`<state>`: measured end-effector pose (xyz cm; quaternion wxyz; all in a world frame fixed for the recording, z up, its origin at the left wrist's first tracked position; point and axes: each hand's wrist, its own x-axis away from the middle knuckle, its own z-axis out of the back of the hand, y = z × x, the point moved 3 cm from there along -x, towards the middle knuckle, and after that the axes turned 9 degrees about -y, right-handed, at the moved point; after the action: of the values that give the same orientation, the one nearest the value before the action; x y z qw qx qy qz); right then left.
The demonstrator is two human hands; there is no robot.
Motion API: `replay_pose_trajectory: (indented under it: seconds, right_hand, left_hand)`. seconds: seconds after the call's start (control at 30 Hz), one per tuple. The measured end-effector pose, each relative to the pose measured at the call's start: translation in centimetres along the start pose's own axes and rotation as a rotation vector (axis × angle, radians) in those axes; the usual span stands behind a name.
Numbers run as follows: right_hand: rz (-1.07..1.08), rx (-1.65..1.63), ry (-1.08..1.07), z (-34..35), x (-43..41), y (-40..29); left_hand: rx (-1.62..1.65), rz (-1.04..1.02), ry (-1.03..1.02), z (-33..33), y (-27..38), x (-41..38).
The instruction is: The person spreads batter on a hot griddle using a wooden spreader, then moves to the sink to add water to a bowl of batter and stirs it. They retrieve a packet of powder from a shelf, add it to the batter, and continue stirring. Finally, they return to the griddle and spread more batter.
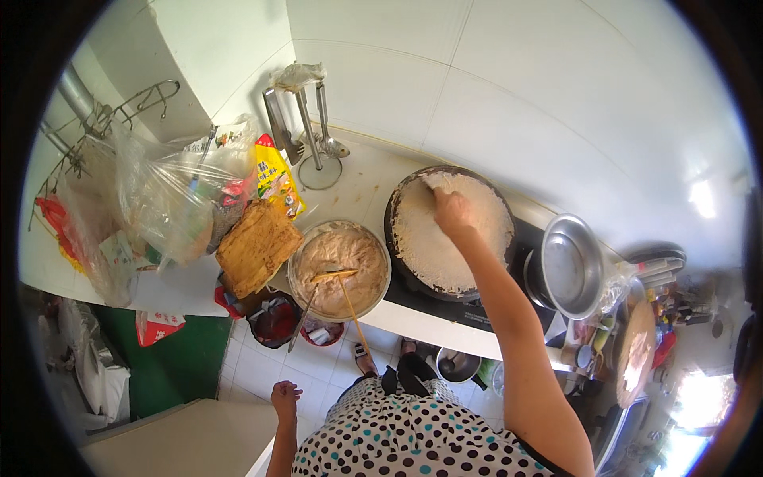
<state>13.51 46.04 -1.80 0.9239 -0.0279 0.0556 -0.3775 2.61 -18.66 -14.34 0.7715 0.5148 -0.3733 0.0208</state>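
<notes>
My right hand (454, 210) reaches over a round black griddle (390, 229), low against the far left part of a thin pale crepe (447, 250) that covers most of it. Its fingers are bent at the crepe's surface by a small pale flap; whether they pinch the crepe or a thin scraper is hidden. Left of the griddle stands a metal bowl (290, 271) of thick brownish batter (343, 253). A T-shaped wooden spreader (335, 275) and a long flat-handled tool (303, 319) lean in it. Down by my side hangs my left hand (286, 396), fingers loosely curled, nothing visible in it.
A stack of browned flat sheets (259, 247) sits beside the bowl, near plastic bags (167, 185) and a yellow seasoning packet (277, 176). Ladles and spatulas (316, 131) hang at the wall. Metal basins (569, 265) stand right of the griddle. Bins (274, 322) are below the counter.
</notes>
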Motion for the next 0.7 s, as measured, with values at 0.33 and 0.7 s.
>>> replay_pose_trajectory:
  seconds: [0.33,0.7]
  right_hand:
    - [-0.017,-0.032,-0.126,1.5,5.1,-1.2]
    - [-0.194,0.005,-0.102,-0.3,-1.2,5.2]
  left_hand:
    - [0.065,0.012,0.013,-0.1,-1.6,-0.3]
    - [0.025,-0.027,-0.01,0.4,1.1,-1.8]
